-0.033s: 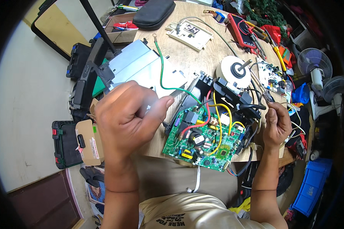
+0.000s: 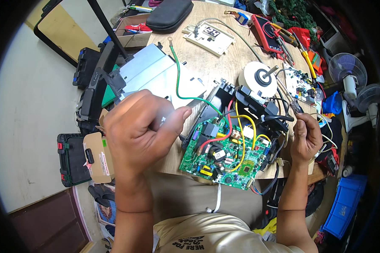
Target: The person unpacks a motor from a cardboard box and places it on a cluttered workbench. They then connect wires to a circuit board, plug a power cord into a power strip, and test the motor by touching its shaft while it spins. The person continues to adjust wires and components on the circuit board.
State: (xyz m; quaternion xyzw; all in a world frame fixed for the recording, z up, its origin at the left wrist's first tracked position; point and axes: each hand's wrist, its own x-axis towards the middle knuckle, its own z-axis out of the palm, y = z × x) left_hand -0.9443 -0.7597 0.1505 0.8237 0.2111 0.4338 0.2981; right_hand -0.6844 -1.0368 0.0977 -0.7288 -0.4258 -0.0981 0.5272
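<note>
My left hand (image 2: 141,130) is raised near the left of the table, its fingers curled into a fist with the thumb across; what it holds, if anything, is hidden. Between the fingertips of my right hand (image 2: 307,137) is a slim, dark and clear piece (image 2: 297,106), right of the electronics; its kind is unclear. A green circuit board (image 2: 240,168) lies between my hands, tilted at the table's near edge. Red and yellow wires (image 2: 254,122) arch over it. A green wire (image 2: 178,80) with a ring terminal extends from it. Behind it stands a white round motor (image 2: 251,78) with a metal shaft.
Grey-white metal panels (image 2: 150,69) lie behind my left hand. Farther back are a cream display module (image 2: 209,38), a black zip case (image 2: 169,16) and a red multimeter (image 2: 267,38). Another circuit board (image 2: 299,84) lies at right, near two fans (image 2: 348,69). A blue crate (image 2: 345,206) stands lower right.
</note>
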